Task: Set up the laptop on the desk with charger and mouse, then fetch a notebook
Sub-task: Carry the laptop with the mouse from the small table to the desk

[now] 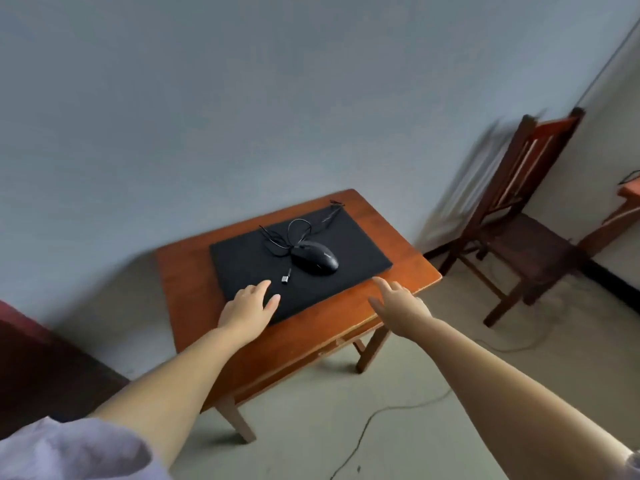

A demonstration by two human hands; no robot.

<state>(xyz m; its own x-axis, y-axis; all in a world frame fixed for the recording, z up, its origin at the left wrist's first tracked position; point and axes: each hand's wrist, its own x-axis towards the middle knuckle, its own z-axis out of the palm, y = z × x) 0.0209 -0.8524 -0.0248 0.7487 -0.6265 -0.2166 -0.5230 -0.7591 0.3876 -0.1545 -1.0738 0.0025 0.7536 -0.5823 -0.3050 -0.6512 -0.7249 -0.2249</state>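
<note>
A closed black laptop (349, 240) lies flat on a small wooden desk (194, 271) against the wall. On its lid sits a black wired mouse (315, 259) with its thin cable (280, 237) coiled behind it and the USB plug (285, 279) lying loose near the front. My left hand (249, 308) reaches over the laptop's near left edge, fingers straight, holding nothing. My right hand (398, 303) hovers with spread fingers over the desk's near right part, just off the laptop's right corner, holding nothing. No charger or notebook shows on the desk.
A wooden chair (519, 216) stands to the right of the desk by the wall corner. A thin cable (381, 414) trails across the floor under the desk's right side. The edge of a second wooden table (628, 194) shows at far right. Dark furniture (38, 368) sits at lower left.
</note>
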